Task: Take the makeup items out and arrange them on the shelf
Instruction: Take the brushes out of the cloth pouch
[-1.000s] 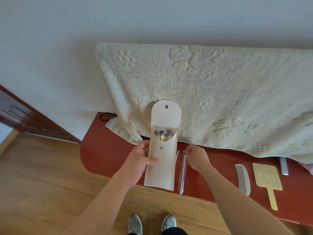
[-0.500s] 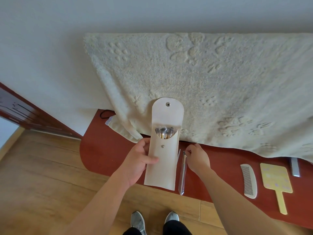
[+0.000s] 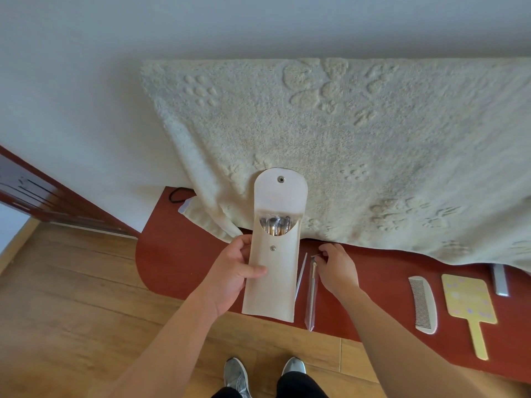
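A cream brush pouch point(image 3: 273, 271) with its snap flap open stands upright over the red shelf point(image 3: 184, 254); several brush ends point(image 3: 276, 224) show in its mouth. My left hand point(image 3: 232, 275) grips the pouch at its left edge, thumb across the front. Just to the right, my right hand point(image 3: 334, 268) pinches the top of a brush in a clear sleeve point(image 3: 311, 297) that lies on the shelf. A thin pale stick point(image 3: 301, 275) lies between the pouch and that brush.
A cream towel point(image 3: 359, 156) with paw prints hangs down the wall onto the shelf's back. At the right lie a white comb point(image 3: 422, 304), a yellow hand mirror point(image 3: 468, 303) and a grey object point(image 3: 500, 278). A black cord point(image 3: 178, 193) sits far left. Wooden floor and my shoes are below.
Both hands stay much as they were, the left on the pouch and the right at the top of the sleeved brush. Only the camera view has shifted slightly.
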